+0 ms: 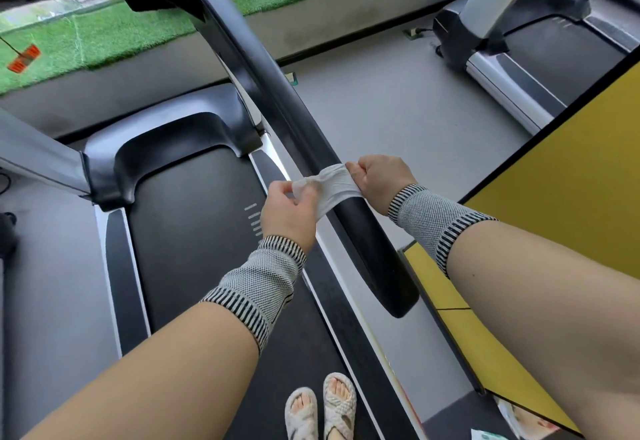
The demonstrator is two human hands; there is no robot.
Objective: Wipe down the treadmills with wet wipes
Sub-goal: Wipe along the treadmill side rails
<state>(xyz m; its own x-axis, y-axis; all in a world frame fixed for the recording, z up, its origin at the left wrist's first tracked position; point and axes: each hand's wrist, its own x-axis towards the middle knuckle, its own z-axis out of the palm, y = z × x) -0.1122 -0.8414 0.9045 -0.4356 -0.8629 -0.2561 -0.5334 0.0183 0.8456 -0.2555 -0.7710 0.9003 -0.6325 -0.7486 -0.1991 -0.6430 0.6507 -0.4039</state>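
I stand on the black belt [194, 231] of a treadmill. Its right black handrail [277, 93] runs diagonally from the top left down to a rounded end at lower right. A white wet wipe [332, 185] is stretched over the handrail. My left hand [289, 212] pinches the wipe's left end on the belt side of the rail. My right hand [377, 178] pinches its right end on the far side. Both wrists wear striped knit bands.
A second treadmill [540, 44] stands at the upper right across a grey floor gap. A yellow panel [561, 176] with a black edge fills the right side. Green turf [104, 37] lies beyond the front. My sandalled feet [320, 408] are on the belt.
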